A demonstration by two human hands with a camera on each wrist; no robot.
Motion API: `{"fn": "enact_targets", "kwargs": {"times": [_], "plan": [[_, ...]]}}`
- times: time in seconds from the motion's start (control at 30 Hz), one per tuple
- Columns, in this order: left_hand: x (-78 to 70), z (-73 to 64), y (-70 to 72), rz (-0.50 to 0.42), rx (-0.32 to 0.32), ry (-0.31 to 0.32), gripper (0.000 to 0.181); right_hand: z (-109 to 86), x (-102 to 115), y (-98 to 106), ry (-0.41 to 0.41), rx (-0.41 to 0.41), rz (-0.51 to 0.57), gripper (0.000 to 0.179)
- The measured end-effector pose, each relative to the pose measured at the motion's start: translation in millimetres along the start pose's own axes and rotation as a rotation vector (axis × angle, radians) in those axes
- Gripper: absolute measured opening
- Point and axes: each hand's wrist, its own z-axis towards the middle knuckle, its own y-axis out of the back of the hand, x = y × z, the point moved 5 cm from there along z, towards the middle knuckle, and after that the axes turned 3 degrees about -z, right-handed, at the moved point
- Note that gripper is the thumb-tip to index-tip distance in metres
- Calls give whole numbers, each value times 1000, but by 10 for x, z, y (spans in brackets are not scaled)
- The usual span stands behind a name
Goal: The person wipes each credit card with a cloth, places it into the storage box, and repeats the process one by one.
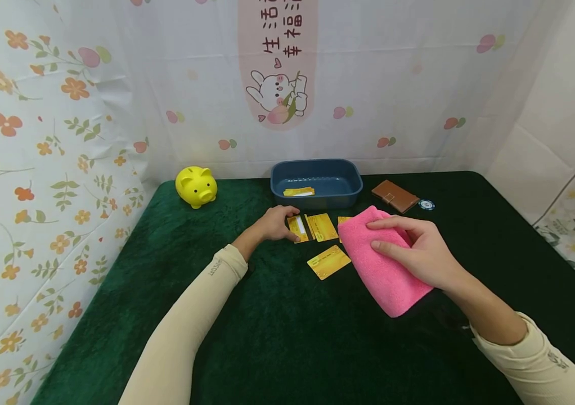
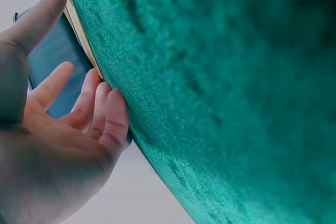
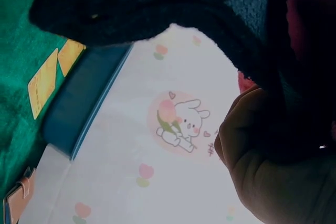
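Note:
My left hand (image 1: 273, 224) spans a gold bank card (image 1: 296, 226) lying back side up on the green cloth, thumb at one edge and fingertips at the opposite one. In the left wrist view, the thumb and fingers touch the edge of this thin card. Beside it lies another gold card (image 1: 323, 227), and a tilted card (image 1: 329, 262) is nearer to me. My right hand (image 1: 421, 253) grips a folded pink towel (image 1: 381, 275) above the table, partly covering a further card (image 1: 342, 219). In the right wrist view, the towel looks dark.
A blue bin (image 1: 318, 199) stands at the back, with gold cards (image 1: 299, 192) inside. Right of it lie a brown wallet (image 1: 395, 196) and a poker chip (image 1: 426, 205). A yellow piggy bank (image 1: 196, 187) sits at the back left. Patterned curtains (image 1: 191, 101) enclose the table.

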Motion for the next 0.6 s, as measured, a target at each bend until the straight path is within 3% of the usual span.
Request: {"fn": "enact_targets", "kwargs": {"times": [0.33,0.6], "plan": [[39,-40,21,-11,-28,35,80,12,-12,6,-4,4,-2,29],[56,-102,82,-15,-77,-14,71,10,-26,16,-14,4,-3,29]]}}
